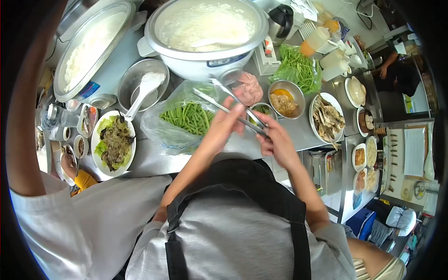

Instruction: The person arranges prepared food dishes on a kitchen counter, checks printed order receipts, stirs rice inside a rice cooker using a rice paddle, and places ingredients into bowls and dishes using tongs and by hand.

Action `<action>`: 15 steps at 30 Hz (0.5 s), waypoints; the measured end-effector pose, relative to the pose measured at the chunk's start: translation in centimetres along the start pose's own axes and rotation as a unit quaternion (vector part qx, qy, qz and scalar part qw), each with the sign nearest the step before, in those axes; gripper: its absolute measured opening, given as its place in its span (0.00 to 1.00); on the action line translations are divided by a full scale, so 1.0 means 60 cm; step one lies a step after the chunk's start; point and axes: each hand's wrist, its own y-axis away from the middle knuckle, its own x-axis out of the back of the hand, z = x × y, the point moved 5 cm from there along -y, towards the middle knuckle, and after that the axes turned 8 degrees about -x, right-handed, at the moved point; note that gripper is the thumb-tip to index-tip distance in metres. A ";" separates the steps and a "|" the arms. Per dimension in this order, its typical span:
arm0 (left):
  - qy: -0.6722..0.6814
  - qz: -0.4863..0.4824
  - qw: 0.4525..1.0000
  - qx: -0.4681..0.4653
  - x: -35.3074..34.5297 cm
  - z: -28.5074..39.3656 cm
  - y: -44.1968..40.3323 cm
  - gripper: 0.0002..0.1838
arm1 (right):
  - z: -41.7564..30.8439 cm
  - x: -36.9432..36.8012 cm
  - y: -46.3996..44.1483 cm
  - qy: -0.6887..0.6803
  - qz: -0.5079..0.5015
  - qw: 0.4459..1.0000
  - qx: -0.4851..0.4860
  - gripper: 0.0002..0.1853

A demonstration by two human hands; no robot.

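Metal tongs point(252, 125) are held between my two hands above the counter, their pale-smeared tips pointing up and to the left. Closed around the tongs' arms partway along is my left hand point(223, 125). My right hand point(276, 141) grips the joined end. Below and left of the tongs, a clear plastic bag point(151, 122) holds cut green beans point(189, 119). A crumpled pink cloth or bag point(248, 88) lies just beyond the tongs. Near it are a small bowl of greens point(262, 112) and a metal bowl point(302, 100) with brownish food in orange liquid.
A large rice cooker point(154, 44) full of rice stands at the back; another point(105, 60) tilts at left. A rice paddle point(148, 86) rests in a metal pot point(122, 86). Plates of leafy food point(112, 144) and dried fish point(326, 119) flank me. A white-sleeved person point(44, 210) stands close left.
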 end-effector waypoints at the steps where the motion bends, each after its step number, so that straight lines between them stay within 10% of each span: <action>1: -0.016 -0.014 1.000 0.007 -0.017 -0.024 -0.010 0.27 | 0.028 0.014 0.009 -0.054 -0.002 0.999 -0.010 0.23; 5: -0.053 -0.088 0.994 0.036 -0.093 -0.113 -0.040 0.21 | 0.017 0.052 0.047 0.346 0.176 0.913 0.126 0.28; 8: -0.140 -0.106 0.984 -0.012 -0.130 -0.149 -0.049 0.30 | 0.017 0.114 0.049 0.380 0.234 0.866 0.226 0.30; 15: -0.283 -0.039 0.958 -0.013 -0.084 -0.173 0.007 0.27 | -0.064 0.304 0.094 0.508 0.309 0.801 0.072 0.28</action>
